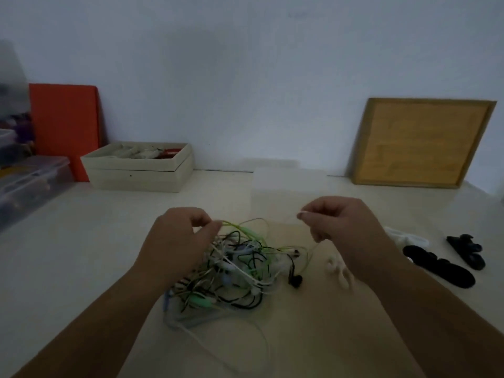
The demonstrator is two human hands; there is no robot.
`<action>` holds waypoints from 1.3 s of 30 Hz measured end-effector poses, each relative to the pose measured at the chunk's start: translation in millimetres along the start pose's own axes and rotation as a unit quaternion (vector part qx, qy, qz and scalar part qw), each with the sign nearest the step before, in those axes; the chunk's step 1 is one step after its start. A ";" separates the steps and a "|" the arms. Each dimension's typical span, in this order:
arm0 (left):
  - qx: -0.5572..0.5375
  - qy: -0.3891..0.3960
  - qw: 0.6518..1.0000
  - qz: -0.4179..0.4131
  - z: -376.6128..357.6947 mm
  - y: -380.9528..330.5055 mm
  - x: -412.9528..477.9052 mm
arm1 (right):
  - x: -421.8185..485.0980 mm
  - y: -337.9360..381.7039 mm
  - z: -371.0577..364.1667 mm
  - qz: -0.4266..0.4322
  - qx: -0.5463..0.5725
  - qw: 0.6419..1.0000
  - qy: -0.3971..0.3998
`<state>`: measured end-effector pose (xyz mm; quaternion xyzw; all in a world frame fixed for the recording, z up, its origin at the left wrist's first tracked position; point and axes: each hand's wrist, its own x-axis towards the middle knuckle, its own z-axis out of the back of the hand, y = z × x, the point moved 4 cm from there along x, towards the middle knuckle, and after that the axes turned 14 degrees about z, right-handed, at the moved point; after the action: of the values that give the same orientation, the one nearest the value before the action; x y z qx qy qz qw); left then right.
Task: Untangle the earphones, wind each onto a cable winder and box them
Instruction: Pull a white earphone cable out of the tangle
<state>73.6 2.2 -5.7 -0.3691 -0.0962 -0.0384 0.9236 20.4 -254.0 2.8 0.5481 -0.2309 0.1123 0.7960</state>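
Note:
A tangle of earphones (234, 271) in green, white, black and pale blue lies on the table in front of me. My left hand (177, 241) pinches a green cable at the upper left of the tangle. My right hand (335, 225) pinches a thin pale-green cable that runs down into the pile. Both hands are raised a little above the table. A clear plastic box (289, 192) stands just behind the hands. White cable winders (341, 271) lie under my right wrist, and black cable winders (439, 266) lie further right.
A beige open box (141, 170) with small items stands at the back left. An orange board (64, 124) and a wooden-framed board (420, 143) lean on the wall. Clear storage bins (27, 181) sit at the far left.

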 end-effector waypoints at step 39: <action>0.059 0.233 0.954 -0.176 -71.4 -55.2 -9.1 | 6.2 -16.4 57.2 -0.063 0.387 0.884 -0.256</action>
<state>67.6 -87.0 -21.0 -0.2722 0.0562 -0.2802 0.9188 18.8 -313.4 9.2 0.8358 -0.3297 -0.0019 0.4391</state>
